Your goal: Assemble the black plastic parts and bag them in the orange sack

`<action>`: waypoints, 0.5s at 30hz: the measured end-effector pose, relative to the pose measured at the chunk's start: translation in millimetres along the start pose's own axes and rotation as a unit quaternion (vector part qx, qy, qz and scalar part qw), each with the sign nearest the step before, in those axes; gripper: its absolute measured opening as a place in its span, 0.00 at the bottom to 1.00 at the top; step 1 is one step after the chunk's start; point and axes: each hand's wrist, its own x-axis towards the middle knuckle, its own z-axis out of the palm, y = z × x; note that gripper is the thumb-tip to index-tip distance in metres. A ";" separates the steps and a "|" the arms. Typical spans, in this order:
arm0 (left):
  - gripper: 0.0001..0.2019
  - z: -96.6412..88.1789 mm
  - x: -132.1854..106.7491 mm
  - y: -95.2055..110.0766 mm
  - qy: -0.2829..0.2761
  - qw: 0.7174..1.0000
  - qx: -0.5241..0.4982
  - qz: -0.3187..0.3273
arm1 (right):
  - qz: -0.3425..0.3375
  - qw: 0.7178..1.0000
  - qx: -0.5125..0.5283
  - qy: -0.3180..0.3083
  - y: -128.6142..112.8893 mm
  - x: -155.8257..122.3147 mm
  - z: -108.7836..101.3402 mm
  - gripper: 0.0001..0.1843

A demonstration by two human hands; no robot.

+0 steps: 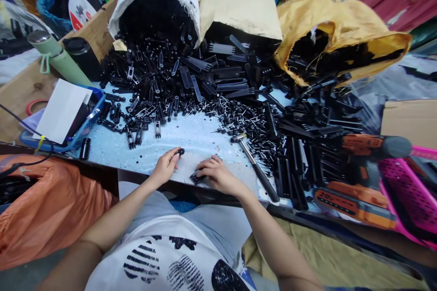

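My left hand (165, 164) rests at the near edge of the pale blue table (191, 138), its fingers pinched on a small black plastic part (180, 151). My right hand (215, 173) lies just to the right, fingers curled down over another small black part (197, 177) pressed against the table. A large heap of black plastic clips and strips (177, 82) covers the table behind both hands. A pile of small metal pins (239, 116) lies beyond my right hand.
A hammer (256, 166) lies right of my right hand. An orange cordless drill (362, 177) and a pink basket (406, 191) sit at the right. Three open sacks (239, 4) spill parts at the back. A blue tray (64, 122), green bottle (58, 57) and black cup stand left.
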 end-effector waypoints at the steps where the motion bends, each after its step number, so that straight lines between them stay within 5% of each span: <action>1: 0.23 0.8 -0.2 0.1 -0.003 1.000 -0.008 -0.009 | 0.035 0.999 -0.034 0.020 -3.8 1.2 -0.1 0.14; 3: 0.24 3.6 -0.3 0.4 -0.006 0.999 -0.025 -0.028 | 0.176 0.974 -0.105 0.096 -8.2 9.5 2.7 0.11; 5: 0.25 7.1 -0.2 1.6 -0.006 0.998 -0.040 -0.043 | 0.322 0.923 -0.150 0.149 -9.3 23.1 8.4 0.22; 7: 0.25 9.6 -0.4 4.4 -0.001 0.997 -0.052 -0.050 | 0.391 0.893 -0.163 0.153 -9.1 35.4 14.5 0.32; 12: 0.26 7.3 -4.7 15.4 0.027 0.996 -0.067 -0.044 | 0.449 0.867 -0.115 0.182 -7.8 31.3 23.6 0.40; 15: 0.27 9.3 -8.1 20.0 -0.016 0.996 -0.072 -0.046 | 0.377 0.900 0.076 0.204 -7.4 19.4 27.3 0.31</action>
